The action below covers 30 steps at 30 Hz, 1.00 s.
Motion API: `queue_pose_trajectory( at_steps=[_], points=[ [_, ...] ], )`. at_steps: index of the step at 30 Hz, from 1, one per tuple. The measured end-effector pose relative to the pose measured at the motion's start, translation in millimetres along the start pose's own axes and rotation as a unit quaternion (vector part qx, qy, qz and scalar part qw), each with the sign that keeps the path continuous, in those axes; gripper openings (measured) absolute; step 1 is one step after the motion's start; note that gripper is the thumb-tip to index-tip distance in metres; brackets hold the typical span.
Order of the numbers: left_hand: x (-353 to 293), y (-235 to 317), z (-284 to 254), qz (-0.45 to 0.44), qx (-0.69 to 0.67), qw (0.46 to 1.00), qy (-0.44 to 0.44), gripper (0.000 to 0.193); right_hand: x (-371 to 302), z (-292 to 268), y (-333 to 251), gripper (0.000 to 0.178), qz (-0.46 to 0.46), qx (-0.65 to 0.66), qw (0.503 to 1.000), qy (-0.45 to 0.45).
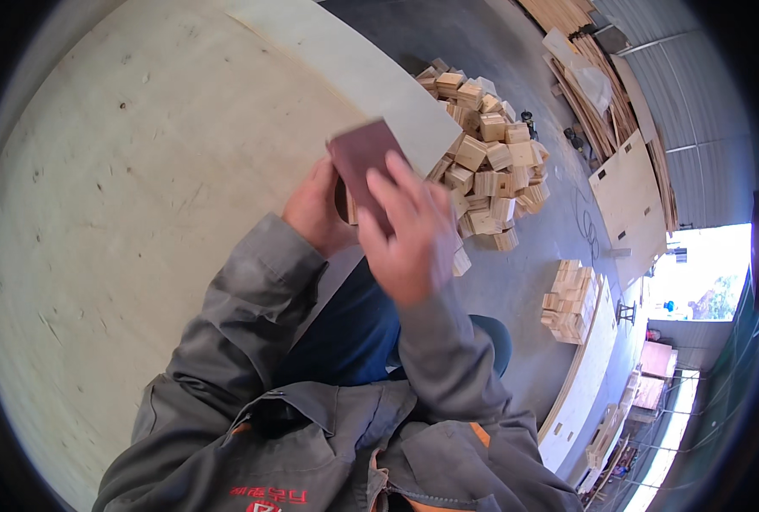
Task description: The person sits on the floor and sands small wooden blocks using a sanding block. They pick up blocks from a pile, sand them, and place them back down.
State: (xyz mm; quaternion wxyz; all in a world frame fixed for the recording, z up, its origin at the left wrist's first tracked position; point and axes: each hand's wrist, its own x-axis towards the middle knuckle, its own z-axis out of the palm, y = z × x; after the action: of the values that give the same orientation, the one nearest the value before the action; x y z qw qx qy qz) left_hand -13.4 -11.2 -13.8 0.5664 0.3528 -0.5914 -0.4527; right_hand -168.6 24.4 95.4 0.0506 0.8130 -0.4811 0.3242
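A dark reddish-brown rectangular piece of sandpaper [358,158] lies over a wooden block, and my right hand [412,235] grips it with the fingers across its top. That hand is slightly blurred by motion. Beneath the sandpaper, my left hand [314,209] is closed on the wooden block [345,205]; only a small edge and a dark curved gap show, so most of its shape is hidden. Both hands are near the right edge of a large pale plywood tabletop [183,171], above my lap.
A heap of wooden blocks [486,158] lies on the grey floor [516,282] beyond the table's right edge. Farther right are a neat block stack [569,299], a long pale board [580,375], and leaning plywood panels [627,200] by the corrugated wall.
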Motion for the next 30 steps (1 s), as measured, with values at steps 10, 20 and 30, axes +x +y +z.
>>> queue_pose_trajectory(
  at_steps=[10, 20, 30],
  points=[
    [4, 5, -7, 0.033, 0.045, 0.998, 0.003, 0.087, -15, -20, -6, 0.050, 0.010, 0.017, 0.999, -0.041],
    [-3, 5, -4, 0.001, 0.055, 0.998, 0.007, 0.089, -27, -24, -6, 0.051, -0.009, 0.035, 0.999, -0.033],
    [3, 10, -9, 0.008, 0.088, 0.996, -0.012, 0.106, 22, 6, 14, 0.044, 0.009, -0.003, 1.000, -0.008]
  ],
)
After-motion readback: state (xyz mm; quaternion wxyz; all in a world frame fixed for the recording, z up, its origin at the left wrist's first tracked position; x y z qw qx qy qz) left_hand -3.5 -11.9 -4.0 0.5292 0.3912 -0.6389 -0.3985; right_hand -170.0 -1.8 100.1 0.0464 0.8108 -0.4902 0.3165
